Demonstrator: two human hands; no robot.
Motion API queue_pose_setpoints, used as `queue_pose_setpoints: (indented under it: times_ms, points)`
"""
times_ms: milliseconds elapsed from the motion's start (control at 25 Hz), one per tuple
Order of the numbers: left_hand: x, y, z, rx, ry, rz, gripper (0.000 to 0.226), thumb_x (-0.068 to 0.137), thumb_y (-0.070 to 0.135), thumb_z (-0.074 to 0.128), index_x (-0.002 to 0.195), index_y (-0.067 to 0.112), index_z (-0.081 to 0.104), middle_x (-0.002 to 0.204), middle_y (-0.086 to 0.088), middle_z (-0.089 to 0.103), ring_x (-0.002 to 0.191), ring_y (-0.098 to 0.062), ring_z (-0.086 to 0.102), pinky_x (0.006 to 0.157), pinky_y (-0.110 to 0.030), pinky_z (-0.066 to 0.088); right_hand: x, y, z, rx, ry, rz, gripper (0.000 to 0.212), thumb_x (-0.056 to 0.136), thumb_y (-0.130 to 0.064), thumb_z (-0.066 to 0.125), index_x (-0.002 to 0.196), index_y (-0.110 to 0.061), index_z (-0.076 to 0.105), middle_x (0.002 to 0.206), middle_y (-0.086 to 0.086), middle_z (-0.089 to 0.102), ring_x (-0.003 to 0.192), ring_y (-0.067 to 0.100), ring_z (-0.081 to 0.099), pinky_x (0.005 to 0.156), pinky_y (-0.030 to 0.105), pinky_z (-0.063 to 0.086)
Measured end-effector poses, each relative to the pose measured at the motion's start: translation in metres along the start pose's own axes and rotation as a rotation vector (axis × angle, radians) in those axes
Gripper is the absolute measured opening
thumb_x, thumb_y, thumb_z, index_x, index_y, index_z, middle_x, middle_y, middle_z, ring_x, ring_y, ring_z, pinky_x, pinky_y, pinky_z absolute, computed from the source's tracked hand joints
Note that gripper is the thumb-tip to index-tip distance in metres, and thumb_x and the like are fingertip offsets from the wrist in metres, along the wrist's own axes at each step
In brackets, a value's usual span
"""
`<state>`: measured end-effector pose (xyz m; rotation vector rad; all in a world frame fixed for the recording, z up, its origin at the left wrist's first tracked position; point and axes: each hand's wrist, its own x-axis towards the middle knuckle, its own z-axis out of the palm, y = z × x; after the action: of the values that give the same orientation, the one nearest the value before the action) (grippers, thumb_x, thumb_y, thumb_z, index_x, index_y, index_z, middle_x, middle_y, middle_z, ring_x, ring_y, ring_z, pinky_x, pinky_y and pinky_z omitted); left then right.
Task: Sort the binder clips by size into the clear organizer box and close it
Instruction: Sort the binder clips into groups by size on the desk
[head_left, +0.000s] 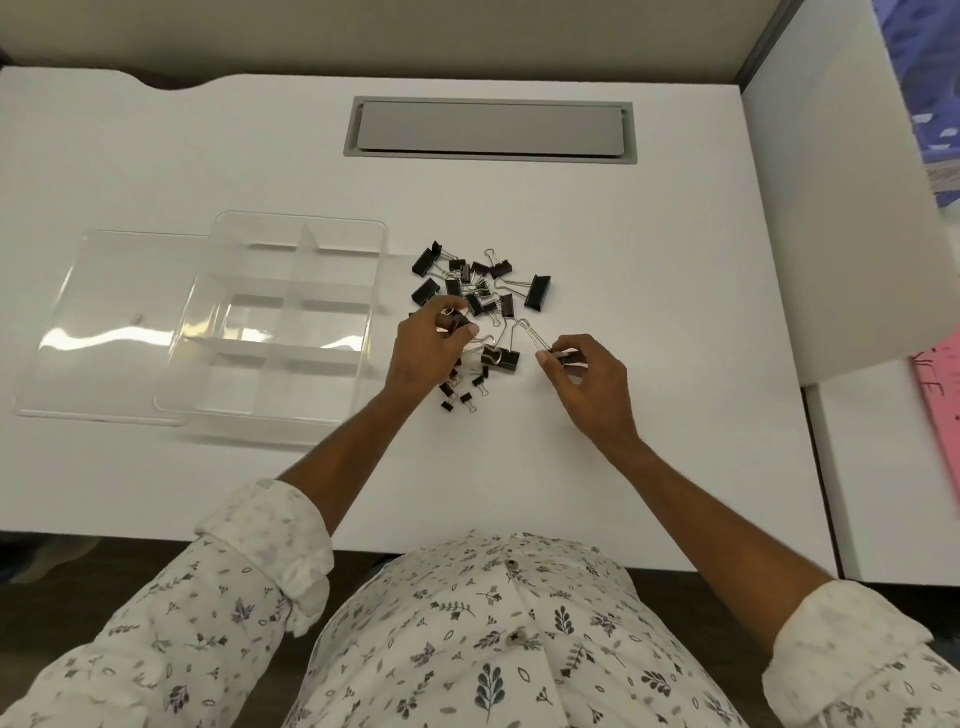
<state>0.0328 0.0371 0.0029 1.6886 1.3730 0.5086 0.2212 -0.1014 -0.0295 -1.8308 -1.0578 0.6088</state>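
Where the binder clips lie: black binder clips (478, 291) of mixed sizes sit in a loose heap on a white desk (649, 260), near the organizer box at its 3 o'clock and not touching it.
Large clip: a large clip (501, 358) lies at the heap's 6 o'clock side; its long axis runs 9 to 3 and its wire handles point to 12.
Outer clip: another big one, the outer clip (537, 292), lies at the heap's 3 o'clock edge; its long axis runs roughly 12 to 6 and its handles point toward 9.
Smallest clips: the smallest clips (462, 395) are scattered at the heap's 7 o'clock end, pointing every way.
Left hand: the left hand (426, 348) has curled fingers and thumb pinching a small clip (457, 322) at the heap's 9 o'clock edge; which way that one points cannot be told.
Right hand: the right hand (587, 374) pinches a held clip (565, 356) between thumb and forefinger at the heap's 4 o'clock; its wire handles point to about 10.
Organizer box: the clear organizer box (383, 249) stands open, divided into two columns of compartments, with its long axis from about 1 to 7.
Lid: the clear lid (104, 322) lies flat at the box's 9 o'clock, their edges overlapping.
Hatch: a grey hatch (491, 130) is set into the desk at 12 o'clock of the heap.
Clothing: a white floral shirt (493, 623) with rolled sleeves fills the 6 o'clock edge.
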Motion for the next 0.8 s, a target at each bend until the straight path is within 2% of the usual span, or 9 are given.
queue_pose_setpoints:
  times_ms: [80, 200, 280, 360, 440, 640, 800]
  points:
    - [-0.002, 0.0, -0.004, -0.174, -0.016, -0.103, 0.021, 0.095, 0.021, 0.071, 0.116, 0.021, 0.071, 0.089, 0.001, 0.062, 0.078, -0.012, 0.062, 0.07, -0.025, 0.057, -0.002, -0.01, 0.005, 0.092, -0.009, 0.145, 0.027, 0.096, -0.04, 0.072, 0.106, -0.015, 0.069, 0.1, -0.006, 0.074, 0.091, 0.006, 0.071, 0.084, 0.028, 0.059]
    - [-0.009, -0.002, -0.015, -0.453, -0.084, -0.308, 0.02, 0.098, 0.013, 0.068, 0.117, 0.014, 0.071, 0.106, -0.007, 0.068, 0.094, -0.017, 0.067, 0.069, -0.021, 0.06, -0.004, -0.02, 0.015, 0.334, -0.091, 0.376, 0.032, 0.096, -0.048, 0.068, 0.106, -0.018, 0.073, 0.099, -0.004, 0.077, 0.092, 0.008, 0.074, 0.098, 0.04, 0.06]
    - [-0.017, -0.004, -0.029, -0.572, -0.099, -0.358, 0.023, 0.096, 0.011, 0.069, 0.119, 0.012, 0.071, 0.112, -0.008, 0.07, 0.104, -0.02, 0.068, 0.082, -0.03, 0.062, -0.005, -0.031, 0.023, 0.463, -0.132, 0.444, 0.032, 0.097, -0.045, 0.068, 0.108, -0.015, 0.073, 0.103, -0.001, 0.076, 0.095, 0.007, 0.074, 0.103, 0.041, 0.058]
    - [-0.028, -0.009, -0.049, -0.661, -0.104, -0.348, 0.027, 0.096, 0.008, 0.069, 0.123, 0.009, 0.07, 0.107, -0.007, 0.071, 0.102, -0.02, 0.07, 0.092, -0.037, 0.061, -0.007, -0.045, 0.032, 0.505, -0.18, 0.446, 0.029, 0.097, -0.039, 0.07, 0.109, -0.014, 0.074, 0.106, 0.003, 0.076, 0.1, 0.009, 0.072, 0.104, 0.041, 0.057]
    - [-0.041, -0.016, -0.072, -0.663, -0.069, -0.31, 0.03, 0.095, 0.003, 0.069, 0.124, 0.009, 0.069, 0.104, -0.005, 0.069, 0.094, -0.016, 0.072, 0.091, -0.035, 0.062, -0.009, -0.061, 0.044, 0.503, -0.236, 0.414, 0.023, 0.096, -0.036, 0.073, 0.108, -0.017, 0.076, 0.106, 0.006, 0.077, 0.099, 0.011, 0.07, 0.104, 0.042, 0.057]
    - [-0.07, -0.048, -0.131, -0.501, 0.064, -0.24, 0.035, 0.094, 0.002, 0.068, 0.127, 0.014, 0.068, 0.12, -0.006, 0.072, 0.098, -0.021, 0.074, 0.094, -0.033, 0.058, -0.01, -0.093, 0.075, 0.395, -0.339, 0.299, 0.021, 0.093, -0.039, 0.076, 0.105, -0.021, 0.078, 0.098, -0.004, 0.079, 0.092, 0.01, 0.071, 0.093, 0.04, 0.057]
    - [-0.082, -0.072, -0.166, -0.371, 0.141, -0.239, 0.028, 0.093, 0.001, 0.067, 0.117, 0.014, 0.071, 0.112, -0.006, 0.075, 0.089, -0.012, 0.075, 0.094, -0.034, 0.059, -0.01, -0.113, 0.101, 0.276, -0.392, 0.16, 0.017, 0.092, -0.033, 0.078, 0.101, -0.019, 0.078, 0.095, -0.008, 0.078, 0.09, 0.006, 0.071, 0.086, 0.032, 0.058]
